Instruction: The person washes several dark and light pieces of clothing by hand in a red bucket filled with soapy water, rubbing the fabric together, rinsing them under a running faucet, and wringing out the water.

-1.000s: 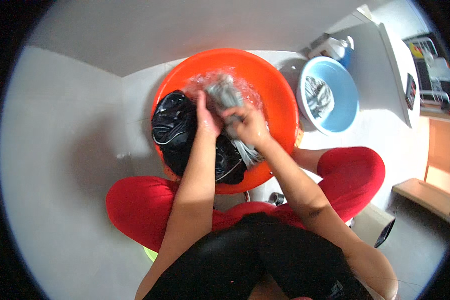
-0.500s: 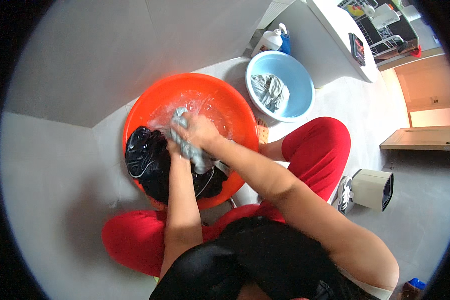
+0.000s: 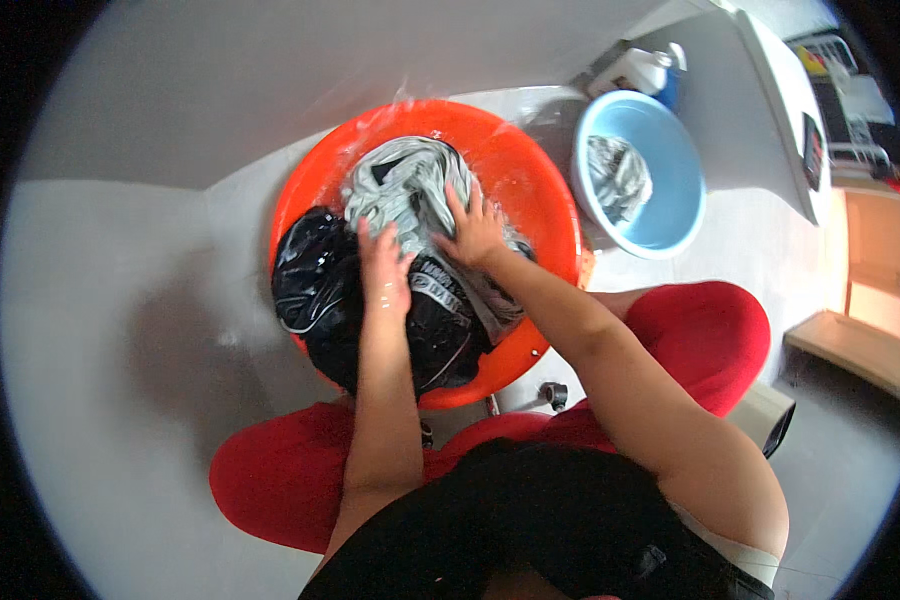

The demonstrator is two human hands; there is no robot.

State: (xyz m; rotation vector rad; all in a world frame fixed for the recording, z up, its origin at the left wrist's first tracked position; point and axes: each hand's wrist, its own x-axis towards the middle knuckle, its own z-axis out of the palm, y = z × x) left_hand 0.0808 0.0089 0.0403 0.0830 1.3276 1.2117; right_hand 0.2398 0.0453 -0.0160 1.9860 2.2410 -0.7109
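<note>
A large orange basin (image 3: 545,190) stands on the floor between my knees. In it a wet grey garment (image 3: 410,180) lies bunched toward the far side, and a wet black garment (image 3: 335,310) with thin white piping and a pale printed band fills the near left. My left hand (image 3: 385,280) is open, its fingers apart at the edge where the grey cloth meets the black. My right hand (image 3: 475,230) is open too, fingers spread on or just over the grey garment. Splashes of water fly up near the basin's far rim.
A light blue basin (image 3: 685,180) at the far right holds a pale grey cloth (image 3: 618,180). Behind it stands a white pump bottle (image 3: 635,72). A grey wall (image 3: 270,80) rises close behind the orange basin. A beige bin (image 3: 770,415) stands past my right knee.
Both hands have let go of the bunched grey cloth, which now lies spread in the basin. My fingers have opened, water splashes at the far rim, and the view has shifted.
</note>
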